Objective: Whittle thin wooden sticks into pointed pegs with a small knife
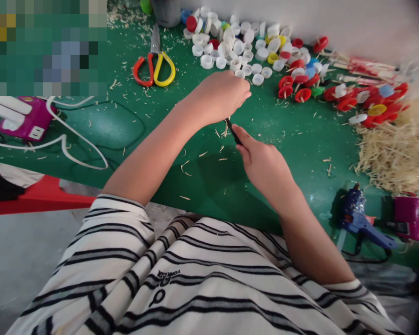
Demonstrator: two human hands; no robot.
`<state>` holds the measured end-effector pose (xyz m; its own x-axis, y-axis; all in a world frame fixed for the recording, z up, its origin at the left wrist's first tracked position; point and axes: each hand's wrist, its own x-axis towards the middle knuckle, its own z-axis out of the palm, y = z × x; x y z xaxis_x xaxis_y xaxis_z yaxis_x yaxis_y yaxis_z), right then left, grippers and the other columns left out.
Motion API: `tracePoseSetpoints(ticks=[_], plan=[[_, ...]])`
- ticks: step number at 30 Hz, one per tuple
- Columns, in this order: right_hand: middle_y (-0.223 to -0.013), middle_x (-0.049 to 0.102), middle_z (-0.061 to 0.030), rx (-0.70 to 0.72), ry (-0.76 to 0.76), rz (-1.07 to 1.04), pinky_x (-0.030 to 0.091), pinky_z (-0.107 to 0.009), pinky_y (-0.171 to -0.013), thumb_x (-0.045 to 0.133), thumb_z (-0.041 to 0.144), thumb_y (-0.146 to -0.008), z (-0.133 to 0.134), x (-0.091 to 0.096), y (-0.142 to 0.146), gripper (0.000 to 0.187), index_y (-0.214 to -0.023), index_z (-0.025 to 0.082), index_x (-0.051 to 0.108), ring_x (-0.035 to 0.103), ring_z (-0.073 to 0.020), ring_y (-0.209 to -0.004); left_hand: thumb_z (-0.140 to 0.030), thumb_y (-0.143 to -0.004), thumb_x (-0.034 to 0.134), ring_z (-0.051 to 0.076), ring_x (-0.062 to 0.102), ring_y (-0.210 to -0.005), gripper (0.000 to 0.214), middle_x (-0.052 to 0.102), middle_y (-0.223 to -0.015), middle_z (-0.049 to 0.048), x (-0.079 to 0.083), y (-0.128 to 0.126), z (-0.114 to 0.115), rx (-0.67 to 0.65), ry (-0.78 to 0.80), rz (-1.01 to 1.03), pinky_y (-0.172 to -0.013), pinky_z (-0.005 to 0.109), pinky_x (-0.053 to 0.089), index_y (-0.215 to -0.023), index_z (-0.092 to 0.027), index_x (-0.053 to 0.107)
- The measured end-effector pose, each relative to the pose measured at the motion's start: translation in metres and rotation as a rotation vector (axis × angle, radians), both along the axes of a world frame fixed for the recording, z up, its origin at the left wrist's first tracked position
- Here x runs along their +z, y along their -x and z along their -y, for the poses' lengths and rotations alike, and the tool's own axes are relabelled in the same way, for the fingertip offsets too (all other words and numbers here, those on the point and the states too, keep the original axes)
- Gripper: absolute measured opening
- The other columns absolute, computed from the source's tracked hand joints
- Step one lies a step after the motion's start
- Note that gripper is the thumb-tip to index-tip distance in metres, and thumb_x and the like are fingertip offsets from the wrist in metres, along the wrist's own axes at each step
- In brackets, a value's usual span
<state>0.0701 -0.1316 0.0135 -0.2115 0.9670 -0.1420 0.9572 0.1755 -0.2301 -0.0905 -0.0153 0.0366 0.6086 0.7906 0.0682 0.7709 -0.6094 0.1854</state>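
Observation:
My left hand (226, 95) is closed, its fingers curled away from the camera beside the nearest white bottle caps (239, 73). Whatever it holds, if anything, is hidden behind the back of the hand. Just below it, my right hand (265, 160) grips a slim black tool (233, 132), perhaps a knife, with the forefinger laid along it. The tool's far end points up toward my left hand, and its tip is hard to make out. Thin wood shavings (185, 168) lie scattered on the green tabletop (209, 181) under both hands.
Scissors (153, 70) with a red and a yellow handle lie at back left. Red caps on sticks (302, 95) sit at right, beside a heap of wood shavings (401, 144). A blue glue gun (356, 216) lies front right. White cables run from a purple power strip (30, 118).

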Motion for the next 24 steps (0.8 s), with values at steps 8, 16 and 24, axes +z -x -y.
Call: tracePoseSetpoints(ticks=[8,16,24], plan=[[-0.097,0.076,-0.0117,0.039,0.007,0.030,0.047,-0.033,-0.067,0.032,0.030,-0.105,-0.015,-0.001,0.006,0.061,-0.166,0.027,0.035,0.068,-0.0261,-0.077,-0.040,-0.100,0.031,0.027,0.068,-0.085,0.044,0.074,-0.083,0.0078,-0.010,0.011,-0.014,0.075,0.070,0.053,-0.074,0.039,0.043,-0.093,-0.032,0.074],[-0.108,0.076,-0.0107,0.009,0.050,0.016,0.048,-0.033,-0.069,0.033,0.031,-0.107,0.006,-0.007,0.003,0.058,-0.165,0.031,0.037,0.070,-0.0252,-0.082,-0.040,-0.098,0.033,0.026,0.069,-0.090,0.044,0.078,-0.088,0.0075,-0.013,0.016,-0.018,0.064,0.096,0.127,-0.079,0.040,0.047,-0.088,-0.032,0.074],[-0.118,0.076,-0.0096,-0.001,0.040,-0.102,0.052,-0.034,-0.077,0.036,0.032,-0.106,0.011,-0.015,-0.005,0.056,-0.162,0.032,0.044,0.071,-0.0247,-0.093,-0.044,-0.100,0.031,0.026,0.069,-0.095,0.045,0.077,-0.097,0.0074,-0.007,0.009,-0.006,0.094,0.093,0.074,-0.080,0.038,0.048,-0.098,-0.032,0.074]])
